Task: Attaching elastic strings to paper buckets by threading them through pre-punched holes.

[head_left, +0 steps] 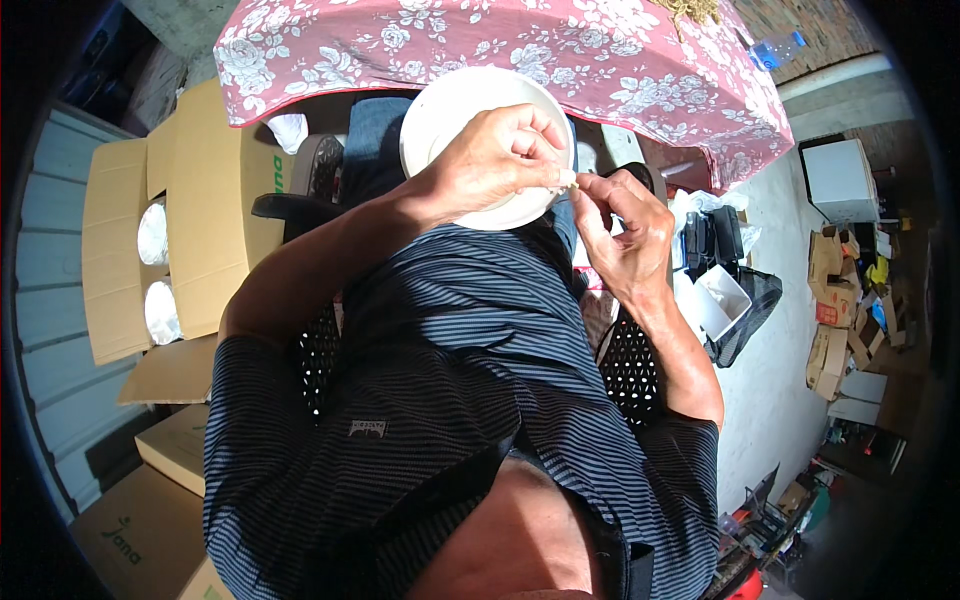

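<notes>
A round white bowl [437,108] rests over my lap, below the edge of the table. My left hand [495,160] reaches across it, with its fingers closed on a small whitish piece [567,178] near the bowl's right rim. On the other side of that piece, my right hand [630,225] pinches with thumb and forefinger. The fingertips of both hands meet there. What kind of thing the piece is, I cannot make out. My left hand and forearm hide much of the bowl's inside.
A pink tablecloth [450,45] with white flowers covers the table ahead, with a dried brown bundle [690,10] on it. Open cardboard boxes [215,200] stand at my left. To the right are a white open box [722,302], black bags and piled cartons [830,360].
</notes>
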The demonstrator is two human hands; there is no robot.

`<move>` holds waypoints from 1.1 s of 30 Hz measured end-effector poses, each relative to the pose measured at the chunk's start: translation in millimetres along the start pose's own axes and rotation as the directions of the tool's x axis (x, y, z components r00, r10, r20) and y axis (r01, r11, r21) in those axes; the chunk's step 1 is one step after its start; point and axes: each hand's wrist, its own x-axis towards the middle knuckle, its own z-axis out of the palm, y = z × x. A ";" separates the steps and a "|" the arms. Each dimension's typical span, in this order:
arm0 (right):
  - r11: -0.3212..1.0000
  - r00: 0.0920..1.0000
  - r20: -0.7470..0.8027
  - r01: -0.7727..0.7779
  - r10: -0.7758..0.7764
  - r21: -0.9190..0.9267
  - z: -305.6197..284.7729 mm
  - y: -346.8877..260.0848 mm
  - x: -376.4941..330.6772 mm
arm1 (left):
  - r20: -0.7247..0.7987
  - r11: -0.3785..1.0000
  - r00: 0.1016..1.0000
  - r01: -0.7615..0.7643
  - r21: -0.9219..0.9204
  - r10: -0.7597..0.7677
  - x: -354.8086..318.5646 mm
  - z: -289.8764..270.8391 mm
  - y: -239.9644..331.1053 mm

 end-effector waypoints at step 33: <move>0.765 0.768 0.520 -0.573 0.374 0.296 -46.5 -0.6 13.0 | 0.157 0.653 0.899 -0.408 0.638 0.409 -6.1 19.4 10.8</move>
